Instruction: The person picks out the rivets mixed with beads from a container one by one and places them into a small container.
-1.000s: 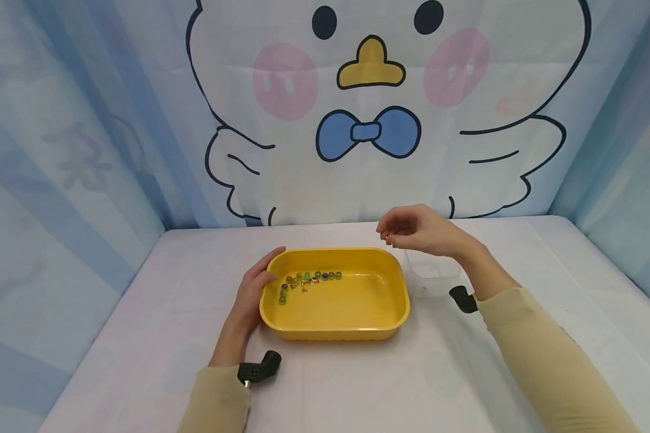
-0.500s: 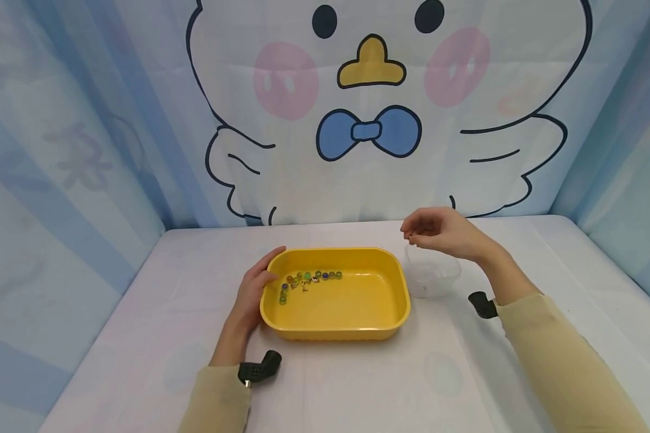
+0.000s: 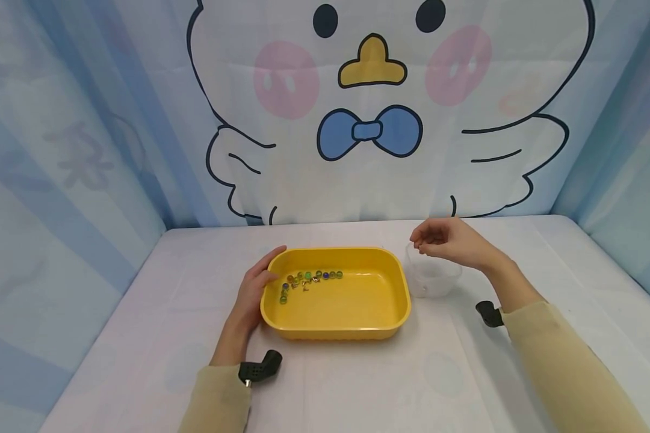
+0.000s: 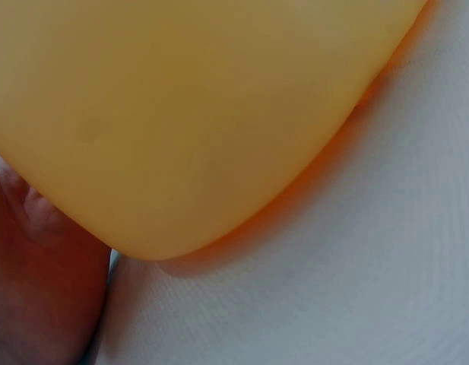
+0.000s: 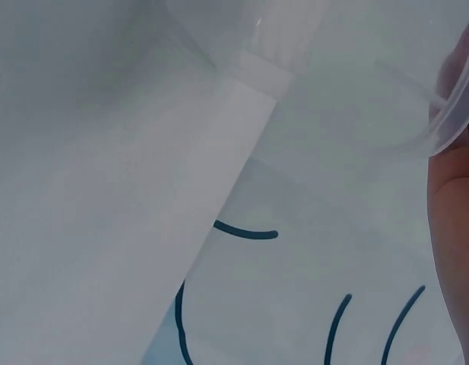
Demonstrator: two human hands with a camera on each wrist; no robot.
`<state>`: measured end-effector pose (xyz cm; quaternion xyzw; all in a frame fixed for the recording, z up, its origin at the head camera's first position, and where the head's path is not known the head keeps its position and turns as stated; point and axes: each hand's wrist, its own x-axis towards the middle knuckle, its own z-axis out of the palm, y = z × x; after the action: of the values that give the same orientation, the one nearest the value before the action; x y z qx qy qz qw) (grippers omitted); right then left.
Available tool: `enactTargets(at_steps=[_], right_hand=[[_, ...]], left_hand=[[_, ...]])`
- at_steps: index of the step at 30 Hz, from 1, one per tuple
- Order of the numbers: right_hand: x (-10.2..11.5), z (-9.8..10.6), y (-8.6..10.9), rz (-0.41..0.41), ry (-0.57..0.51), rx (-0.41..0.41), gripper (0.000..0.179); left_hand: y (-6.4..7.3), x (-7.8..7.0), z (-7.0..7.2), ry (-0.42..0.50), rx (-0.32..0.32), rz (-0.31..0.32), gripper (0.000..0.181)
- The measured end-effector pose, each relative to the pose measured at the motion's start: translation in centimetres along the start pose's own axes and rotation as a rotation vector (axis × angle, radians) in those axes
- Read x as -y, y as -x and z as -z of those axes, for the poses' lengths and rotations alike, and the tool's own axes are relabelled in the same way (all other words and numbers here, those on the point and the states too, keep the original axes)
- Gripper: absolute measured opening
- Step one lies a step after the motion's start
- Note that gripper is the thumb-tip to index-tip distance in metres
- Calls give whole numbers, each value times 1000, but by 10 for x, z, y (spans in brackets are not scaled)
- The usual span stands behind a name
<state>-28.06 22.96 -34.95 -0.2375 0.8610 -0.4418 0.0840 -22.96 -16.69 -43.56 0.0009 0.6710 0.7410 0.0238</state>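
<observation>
My left hand (image 3: 249, 294) holds the left end of a yellow tray (image 3: 341, 310), thumb over the rim and fingers along the outside. Inside, several glass marbles (image 3: 307, 275) lie in a bent row along the back and left, with a few small gold charms (image 3: 306, 288) beside them. To the tray's right stands a clear plastic container (image 3: 432, 284). My right hand (image 3: 449, 242) is over its back rim, fingers curled and fingertips right at the rim; I cannot tell whether they pinch something. In the right wrist view the clear rim (image 5: 454, 122) overlaps my fingers.
A white cloth (image 3: 379, 385) covers the table. Behind it hangs a curtain (image 3: 368, 186) with a cartoon character, and blue-patterned curtains close off both sides. Each wrist carries a black camera, the left one (image 3: 260, 367) in front of the tray.
My right hand has moved right and then down, from beyond the tray's back right corner to the clear container's rim. A small gold-coloured thing showed at its fingertips earlier. My left hand and the tray stay put.
</observation>
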Motion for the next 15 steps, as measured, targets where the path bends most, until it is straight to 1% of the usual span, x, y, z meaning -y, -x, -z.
enactTargets(at_steps=[4, 15], right_hand=[[-4, -1, 2, -23, 29, 5, 17], [-7, -1, 3, -18, 50, -9, 16]], left_hand=[[0, 0, 0, 1, -1, 2, 62], [0, 1, 0, -7, 3, -3, 62]])
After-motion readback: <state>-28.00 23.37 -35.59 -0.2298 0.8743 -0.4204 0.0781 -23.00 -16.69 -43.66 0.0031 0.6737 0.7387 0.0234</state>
